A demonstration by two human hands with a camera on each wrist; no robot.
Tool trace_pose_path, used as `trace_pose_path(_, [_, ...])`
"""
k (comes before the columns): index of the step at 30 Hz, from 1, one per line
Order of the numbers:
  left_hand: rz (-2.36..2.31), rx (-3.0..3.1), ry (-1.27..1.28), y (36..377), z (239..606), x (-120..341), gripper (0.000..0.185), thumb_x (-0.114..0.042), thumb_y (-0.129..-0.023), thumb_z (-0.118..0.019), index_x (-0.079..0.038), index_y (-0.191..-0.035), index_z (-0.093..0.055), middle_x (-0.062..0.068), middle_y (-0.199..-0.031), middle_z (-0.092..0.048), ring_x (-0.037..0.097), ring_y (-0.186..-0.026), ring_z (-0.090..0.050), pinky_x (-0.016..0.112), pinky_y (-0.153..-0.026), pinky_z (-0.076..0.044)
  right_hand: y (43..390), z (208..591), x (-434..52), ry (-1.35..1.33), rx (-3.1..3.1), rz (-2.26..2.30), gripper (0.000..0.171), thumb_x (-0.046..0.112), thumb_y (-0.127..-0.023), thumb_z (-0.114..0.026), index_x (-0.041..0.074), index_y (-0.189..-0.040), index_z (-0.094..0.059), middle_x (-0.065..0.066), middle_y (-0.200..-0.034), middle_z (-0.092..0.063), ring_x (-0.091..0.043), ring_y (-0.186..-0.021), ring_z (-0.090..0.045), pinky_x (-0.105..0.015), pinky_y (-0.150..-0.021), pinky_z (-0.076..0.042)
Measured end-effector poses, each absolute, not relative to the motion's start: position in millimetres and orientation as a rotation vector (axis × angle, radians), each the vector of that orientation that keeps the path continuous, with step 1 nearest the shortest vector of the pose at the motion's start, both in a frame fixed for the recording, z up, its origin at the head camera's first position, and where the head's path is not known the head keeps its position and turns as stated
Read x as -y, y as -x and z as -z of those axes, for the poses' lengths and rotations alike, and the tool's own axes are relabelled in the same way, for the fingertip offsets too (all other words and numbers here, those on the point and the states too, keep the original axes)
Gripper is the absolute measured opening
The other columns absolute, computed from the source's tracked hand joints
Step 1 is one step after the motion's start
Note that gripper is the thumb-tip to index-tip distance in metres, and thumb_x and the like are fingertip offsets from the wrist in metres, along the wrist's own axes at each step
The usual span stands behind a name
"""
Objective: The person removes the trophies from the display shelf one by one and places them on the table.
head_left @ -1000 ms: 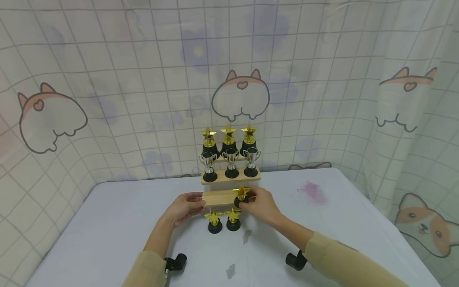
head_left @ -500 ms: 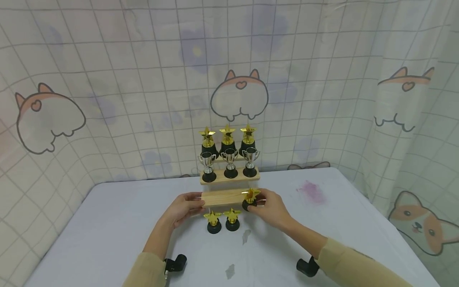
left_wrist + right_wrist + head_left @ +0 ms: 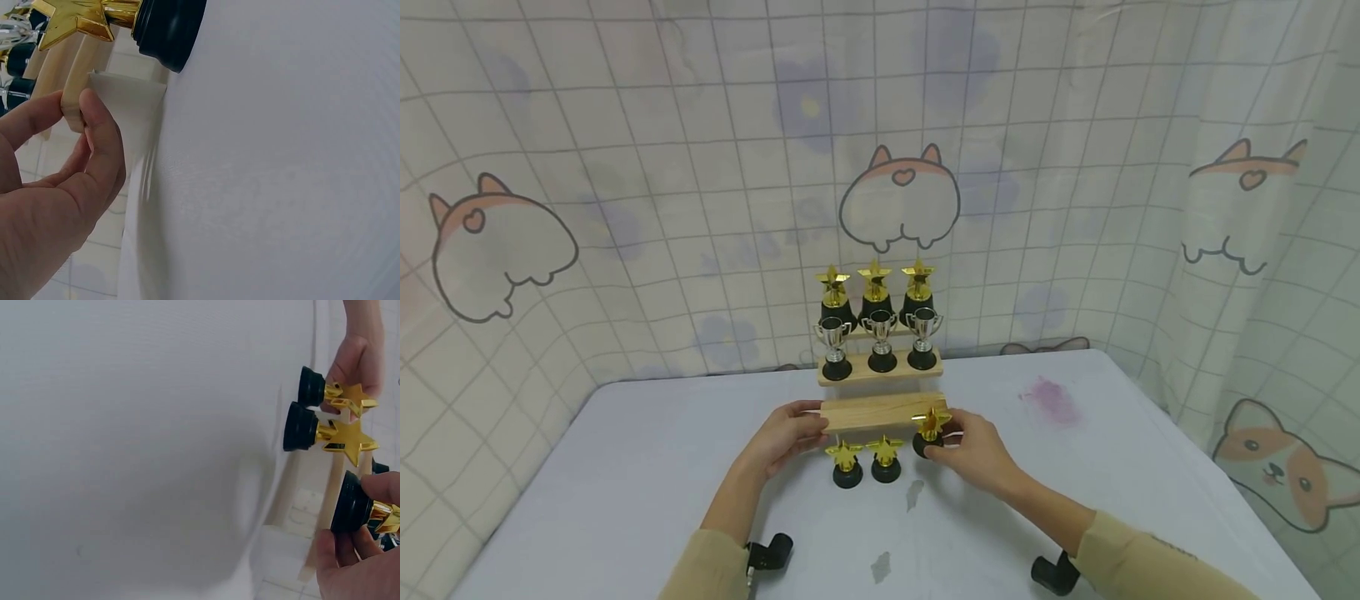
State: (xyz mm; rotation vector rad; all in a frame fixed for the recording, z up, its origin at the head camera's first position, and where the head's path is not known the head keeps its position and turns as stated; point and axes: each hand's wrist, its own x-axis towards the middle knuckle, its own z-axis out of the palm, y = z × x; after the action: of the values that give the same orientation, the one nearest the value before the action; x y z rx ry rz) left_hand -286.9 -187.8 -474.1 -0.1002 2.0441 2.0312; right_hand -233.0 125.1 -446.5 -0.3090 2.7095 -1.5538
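Observation:
A stepped wooden stand (image 3: 882, 409) sits at the table's far middle. My left hand (image 3: 790, 435) grips the left end of its lowest step (image 3: 74, 94). My right hand (image 3: 972, 450) pinches a gold star trophy (image 3: 930, 430) by its black base (image 3: 350, 503), just off the step's right front corner. Two more star trophies (image 3: 847, 463) (image 3: 885, 457) stand side by side on the table in front of the step. The middle step carries three silver cup trophies (image 3: 880, 340), and the top step three gold star trophies (image 3: 876, 290).
A white cloth covers the table (image 3: 625, 483), with a pink stain (image 3: 1051, 398) at the right and small grey marks (image 3: 882, 567) near me. A checked curtain with cat prints (image 3: 625, 208) hangs close behind and to both sides.
My right hand has carried the star trophy off the lowest step, rightward and down toward the table in front. My left hand has kept its grip on the step.

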Motion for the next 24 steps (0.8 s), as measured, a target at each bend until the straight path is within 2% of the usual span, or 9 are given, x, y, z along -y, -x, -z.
trace_pose_path(10, [-2.042,-2.052,0.111,285.5,472.5,185.9,0.054,-0.004,-0.096,-0.064,0.010,-0.145,-0.045,0.026,-0.123,-0.060,0.022,-0.093,-0.066,0.036,-0.088,-0.060,232.0,459.6,-126.6,0.287,-2.690,1.520,0.039,0.007,-0.082,-0.085,-0.002,-0.115,-0.068,-0.006,-0.101,-0.071,-0.025,-0.097,-0.069,-0.041,-0.089,-0.060])
trace_pose_path(24, [-2.048,-2.056,0.101,285.3,473.5,185.2,0.053,-0.003,-0.097,-0.064,0.011,-0.144,-0.046,0.026,-0.127,-0.058,0.023,-0.096,-0.066,0.036,-0.088,-0.061,235.3,474.6,-125.4,0.269,-2.702,1.438,0.047,0.005,-0.080,-0.086,-0.005,-0.122,-0.066,-0.007,-0.101,-0.070,-0.022,-0.094,-0.067,-0.040,-0.086,-0.060])
